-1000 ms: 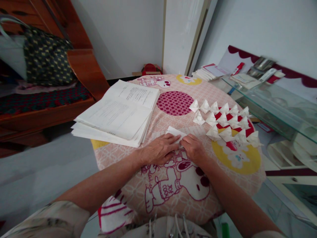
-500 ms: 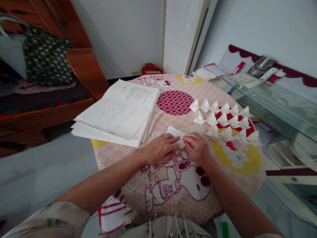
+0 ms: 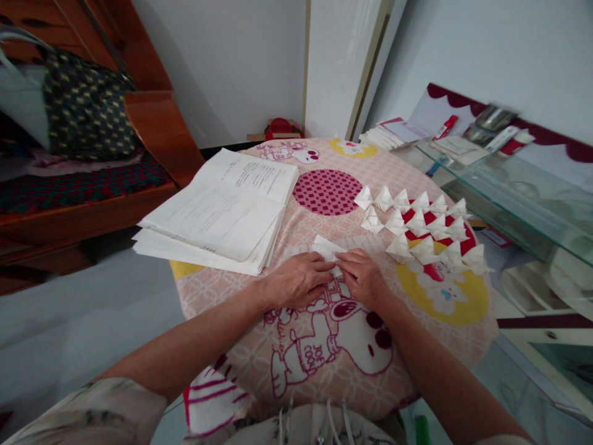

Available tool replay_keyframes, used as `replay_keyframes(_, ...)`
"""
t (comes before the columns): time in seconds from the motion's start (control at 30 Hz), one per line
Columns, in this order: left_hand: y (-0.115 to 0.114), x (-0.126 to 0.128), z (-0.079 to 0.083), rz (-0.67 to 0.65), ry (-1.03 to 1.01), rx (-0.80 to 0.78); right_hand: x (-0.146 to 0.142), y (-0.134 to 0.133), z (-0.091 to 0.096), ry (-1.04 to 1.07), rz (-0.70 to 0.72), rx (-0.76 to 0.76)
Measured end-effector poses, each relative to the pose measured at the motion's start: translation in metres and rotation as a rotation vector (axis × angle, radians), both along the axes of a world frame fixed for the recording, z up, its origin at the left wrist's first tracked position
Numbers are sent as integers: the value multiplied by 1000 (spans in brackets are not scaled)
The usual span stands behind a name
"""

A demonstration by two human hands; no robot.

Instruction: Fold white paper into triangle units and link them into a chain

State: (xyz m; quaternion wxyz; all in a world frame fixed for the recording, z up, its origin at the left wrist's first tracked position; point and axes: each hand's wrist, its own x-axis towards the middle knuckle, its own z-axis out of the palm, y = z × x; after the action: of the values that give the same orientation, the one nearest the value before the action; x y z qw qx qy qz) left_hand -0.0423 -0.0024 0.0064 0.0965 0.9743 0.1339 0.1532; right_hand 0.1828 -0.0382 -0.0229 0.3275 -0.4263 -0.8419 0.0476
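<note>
A small white folded paper piece (image 3: 327, 248) lies on the pink cartoon-print tablecloth (image 3: 324, 346) near the middle of the round table. My left hand (image 3: 299, 279) rests palm down on its near left part, fingertips pressing the paper. My right hand (image 3: 364, 276) is curled beside it, thumb and fingers pinching the paper's right edge. Most of the paper is hidden under both hands. To the right sit several finished folded white paper triangles (image 3: 419, 225) in rows.
A thick stack of printed sheets (image 3: 222, 213) lies on the table's left side. A glass-topped cabinet (image 3: 519, 191) with booklets and small items stands at the right. A wooden bench with a patterned bag (image 3: 83, 111) is at the left.
My right hand's fingers have shifted slightly left along the paper's edge and curled tighter. My left hand has stayed pressed on the paper.
</note>
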Motion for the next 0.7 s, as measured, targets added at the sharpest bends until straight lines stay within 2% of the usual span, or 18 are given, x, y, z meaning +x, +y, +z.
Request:
replay_keyframes(0.37,-1,3,-6,0,-99,34,-2,-3,8,-37,89,-59)
replay_keyframes(0.57,-3,1,-10,40,-34,17,-3,-5,16,-33,152,-100)
replay_keyframes(0.7,-3,-1,-10,68,0,23,-1,-6,14,59,153,-88)
